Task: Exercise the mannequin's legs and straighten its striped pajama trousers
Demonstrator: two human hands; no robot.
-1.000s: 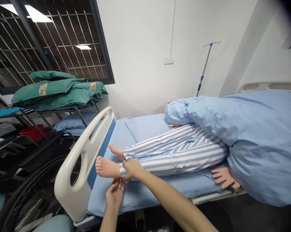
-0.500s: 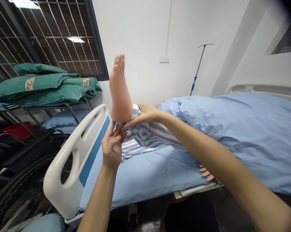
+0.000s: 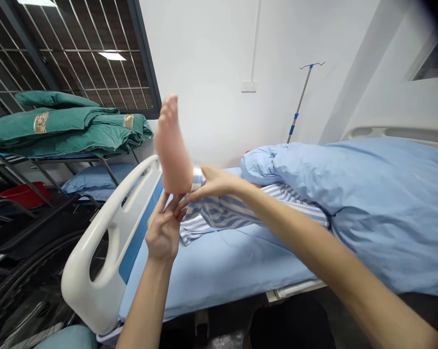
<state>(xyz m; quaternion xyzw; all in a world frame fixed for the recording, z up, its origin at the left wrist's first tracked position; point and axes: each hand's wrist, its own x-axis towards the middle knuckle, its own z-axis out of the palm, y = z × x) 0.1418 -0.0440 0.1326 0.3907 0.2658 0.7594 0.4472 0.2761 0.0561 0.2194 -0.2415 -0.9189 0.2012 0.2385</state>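
Observation:
A bare, smooth foot [image 3: 173, 150], like a manikin's, is held above the bed with its toes up. Its leg wears a blue-and-white striped trouser leg [image 3: 226, 213]. Wrapped round the ankle, over the striped cuff [image 3: 198, 178], is my right hand [image 3: 217, 183]. My left hand [image 3: 164, 225] supports the heel from below, palm up, its fingertips against the heel and ankle. Where the fingers of both hands meet, part of the grip is hidden. A second striped trouser leg [image 3: 195, 229] lies below on the blue bed sheet [image 3: 236, 271].
The white footboard [image 3: 84, 271] stands close left of my left hand. A blue quilt [image 3: 379, 194] covers the bed's right part. Behind are an IV pole [image 3: 299, 102] and a wall socket [image 3: 248, 87]. At left are a wheelchair wheel [image 3: 8, 300], green bedding [image 3: 69, 128] and a red basin [image 3: 25, 198].
The foot has shifted slightly left and down in the view, with both my hands staying on it. Fingers seen earlier at the bed's edge are now hidden.

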